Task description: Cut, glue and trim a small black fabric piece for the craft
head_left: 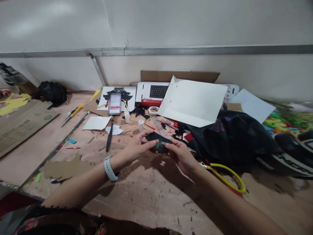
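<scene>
Black fabric piece [160, 149]: is sitting at the centre of the frame, between both thumbs, its green pattern showing.
Left hand [140, 143]: is pinching its left part, thumb on top, fingers partly hidden.
Right hand [180, 152]: is pinching its right part, thumb tip pressing, equally near.
Long axis: is seemingly slanting from upper left to lower right.

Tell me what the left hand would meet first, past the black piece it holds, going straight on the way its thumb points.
Probably the right hand: the left hand points its thumb across the black piece toward it, though depth is hard to judge in this single view.
</scene>
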The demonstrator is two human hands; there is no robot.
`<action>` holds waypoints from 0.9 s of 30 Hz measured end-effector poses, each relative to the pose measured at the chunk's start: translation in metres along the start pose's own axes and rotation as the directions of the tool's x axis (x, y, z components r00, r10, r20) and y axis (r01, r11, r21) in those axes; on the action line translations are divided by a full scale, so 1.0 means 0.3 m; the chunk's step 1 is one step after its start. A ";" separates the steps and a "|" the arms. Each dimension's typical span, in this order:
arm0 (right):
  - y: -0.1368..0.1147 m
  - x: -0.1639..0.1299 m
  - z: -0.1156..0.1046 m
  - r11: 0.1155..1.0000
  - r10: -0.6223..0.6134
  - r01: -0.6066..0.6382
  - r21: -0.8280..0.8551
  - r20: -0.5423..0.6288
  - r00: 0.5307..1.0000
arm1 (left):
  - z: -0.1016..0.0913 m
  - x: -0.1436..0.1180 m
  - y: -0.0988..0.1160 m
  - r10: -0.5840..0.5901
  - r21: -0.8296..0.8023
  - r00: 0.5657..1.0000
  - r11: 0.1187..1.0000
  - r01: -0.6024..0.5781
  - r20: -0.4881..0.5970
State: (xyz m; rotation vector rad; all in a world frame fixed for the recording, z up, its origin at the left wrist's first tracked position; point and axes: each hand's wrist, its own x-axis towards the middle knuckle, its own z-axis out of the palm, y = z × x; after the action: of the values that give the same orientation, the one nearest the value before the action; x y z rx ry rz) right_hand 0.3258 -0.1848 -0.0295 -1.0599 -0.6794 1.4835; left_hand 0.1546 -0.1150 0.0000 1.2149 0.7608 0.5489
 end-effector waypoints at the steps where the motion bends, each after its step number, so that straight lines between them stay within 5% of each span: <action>1: 0.002 0.001 -0.001 1.000 -0.009 0.009 -0.003 0.005 1.000 | 0.002 -0.002 -0.001 -0.006 0.006 1.000 1.000 0.006 -0.003; 17: 0.015 -0.008 0.003 0.980 -0.140 0.131 -0.151 -0.054 0.989 | 0.002 0.005 -0.020 0.109 0.182 0.993 0.978 -0.098 -0.051; 27: 0.024 -0.012 0.001 0.966 -0.174 0.163 -0.201 -0.036 0.984 | 0.008 -0.002 -0.025 0.099 0.062 0.995 0.993 -0.096 -0.035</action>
State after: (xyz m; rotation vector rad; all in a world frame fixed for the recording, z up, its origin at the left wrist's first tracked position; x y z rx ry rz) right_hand 0.3220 -0.1897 -0.0347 -1.1580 -0.8703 1.2560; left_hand 0.1560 -0.1191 -0.0068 1.3057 0.7574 0.6346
